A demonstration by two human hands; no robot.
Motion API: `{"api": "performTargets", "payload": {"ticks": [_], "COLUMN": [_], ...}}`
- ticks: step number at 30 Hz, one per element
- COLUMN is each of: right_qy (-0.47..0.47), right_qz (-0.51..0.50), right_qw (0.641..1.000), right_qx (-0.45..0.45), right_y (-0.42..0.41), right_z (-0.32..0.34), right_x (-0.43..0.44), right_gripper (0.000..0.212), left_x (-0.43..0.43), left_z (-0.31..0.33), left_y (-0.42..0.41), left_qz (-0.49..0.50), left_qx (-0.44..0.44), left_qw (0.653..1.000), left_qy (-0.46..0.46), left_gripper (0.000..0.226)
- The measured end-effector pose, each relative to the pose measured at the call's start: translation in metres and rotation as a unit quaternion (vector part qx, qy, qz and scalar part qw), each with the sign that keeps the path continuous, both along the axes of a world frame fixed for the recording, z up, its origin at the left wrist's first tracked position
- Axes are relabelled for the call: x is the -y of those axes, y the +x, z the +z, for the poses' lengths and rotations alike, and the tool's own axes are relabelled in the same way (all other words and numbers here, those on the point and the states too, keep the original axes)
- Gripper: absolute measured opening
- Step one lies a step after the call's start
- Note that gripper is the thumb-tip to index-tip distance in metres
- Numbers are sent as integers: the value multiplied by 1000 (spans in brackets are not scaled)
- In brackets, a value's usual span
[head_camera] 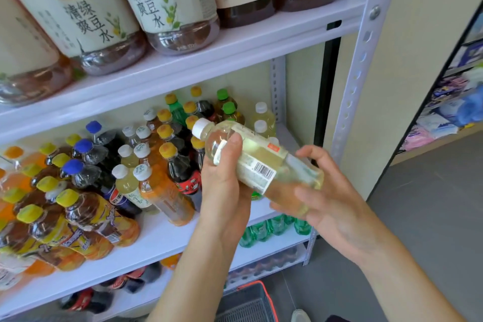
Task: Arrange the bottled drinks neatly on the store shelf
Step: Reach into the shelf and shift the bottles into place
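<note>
Crowded shelf ahead: left hand grips the pale bottle, right hand loosely cups its base; next, probably standing it by matching bottles.

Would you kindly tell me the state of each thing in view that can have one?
Clear plastic white-capped bottle of pale yellow drink: capped, tilted, held in the air.
Left hand: grips the bottle near its neck.
Right hand: fingers loose, cupping the bottle's base.
Small coloured-cap bottles on the middle white shelf: capped, standing in rows.
Large cream-labelled bottles on the top white shelf: standing upright.
</note>
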State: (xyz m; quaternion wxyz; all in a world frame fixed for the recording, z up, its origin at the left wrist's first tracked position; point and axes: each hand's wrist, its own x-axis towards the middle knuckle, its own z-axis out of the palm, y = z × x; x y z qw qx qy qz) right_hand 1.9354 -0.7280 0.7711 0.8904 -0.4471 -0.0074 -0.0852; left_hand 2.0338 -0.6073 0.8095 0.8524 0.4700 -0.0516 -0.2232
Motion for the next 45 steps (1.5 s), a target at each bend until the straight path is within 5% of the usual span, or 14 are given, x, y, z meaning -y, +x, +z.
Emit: {"api": "performTargets", "payload": {"ticks": [6, 9, 12, 15, 18, 20, 21, 23, 25, 28, 31, 36, 41, 45], "right_qy": [89, 47, -118, -387, -552, -544, -492, -277, -43, 71, 120, 113, 37, -10], "right_qz": [115, 30, -127, -307, -355, -321, -290, -183, -54, 81, 103, 35, -69, -145], "right_qw": [979, 994, 982, 866, 753, 775, 820, 938, 986, 976, 974, 982, 991, 985], "right_qx": [-141, -92, -75, -81, -37, -21, -37, -101, -155, -189, -165, -148, -110, -93], "right_y": [-12, -14, -14, -12, -9, -10, -10, -9, -9, -9, -6, -5, -7, -5], "right_z": [-4, -8, -7, -8, -11, -9, -6, 1, 1, 1, -1, -3, -3, -5], "right_x": [-5, -13, -19, -22, -26, -22, -18, -11, -7, -7, -7, -10, -12, -13], "right_gripper": [72, 67, 62, 64, 72, 67, 61, 55, 59, 70, 73, 70, 54, 64], "left_x": [0, 2, 5, 14, 23, 23, 22, 19, 17, 16, 14, 13, 10, 10], "left_z": [-8, -4, -1, -1, -1, -4, -5, -6, -6, -6, -10, -8, -3, -1], "left_y": [-2, 2, 3, -7, -12, -10, -9, -7, -4, 0, 4, 10, 22, 21], "left_qz": [-83, -83, -32, -15, 5, 13, 9, -7, -24, -50, -71, -85, -13, -87], "left_qx": [-11, 9, 102, 84, 27, -22, -45, -84, -102, -96, -100, -75, 166, 196], "left_qw": [996, 996, 987, 992, 999, 999, 999, 996, 994, 993, 991, 993, 971, 950], "left_qy": [-22, 30, 119, 95, 47, 32, 22, -8, -38, -53, -60, -33, 173, 225], "left_gripper": [61, 62, 66, 75, 67, 62, 61, 68, 74, 81, 71, 62, 59, 70]}}
